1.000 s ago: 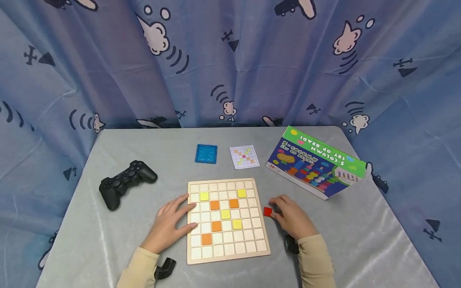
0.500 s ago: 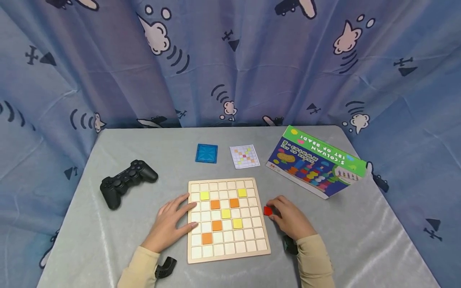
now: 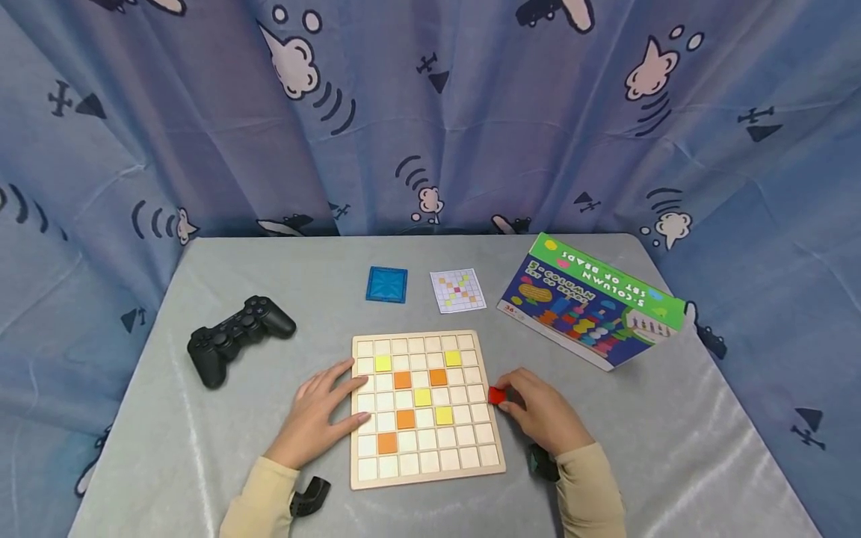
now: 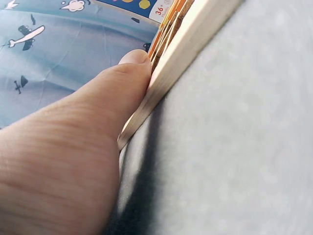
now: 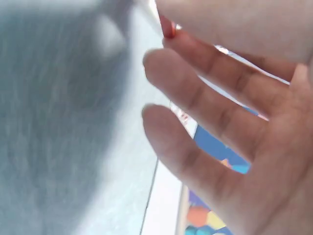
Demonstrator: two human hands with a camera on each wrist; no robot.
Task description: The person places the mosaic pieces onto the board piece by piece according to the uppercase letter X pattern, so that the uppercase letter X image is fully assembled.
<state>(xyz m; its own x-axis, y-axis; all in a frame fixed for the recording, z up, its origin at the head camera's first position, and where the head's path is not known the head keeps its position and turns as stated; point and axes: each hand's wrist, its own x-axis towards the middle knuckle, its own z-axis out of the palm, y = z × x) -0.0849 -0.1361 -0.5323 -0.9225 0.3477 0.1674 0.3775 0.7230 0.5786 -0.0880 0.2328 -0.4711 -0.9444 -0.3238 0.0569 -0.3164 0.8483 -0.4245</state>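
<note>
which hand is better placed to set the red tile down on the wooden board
Right. The right hand already pinches the red tile at the wooden board's right edge, while the left hand lies flat against the board's left edge, steadying it.

Head cam high, looks down at table (image 3: 202, 418); both wrist cams close, low; all share board (image 3: 427, 478) edge

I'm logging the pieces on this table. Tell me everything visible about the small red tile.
The small red square tile is plain and glossy-looking, maybe plastic. The right hand pinches it at its fingertips, just off the right edge of the pale wooden grid board, about level with the board's middle rows. Fingers hide part of it; whether it touches the board is unclear.
</note>
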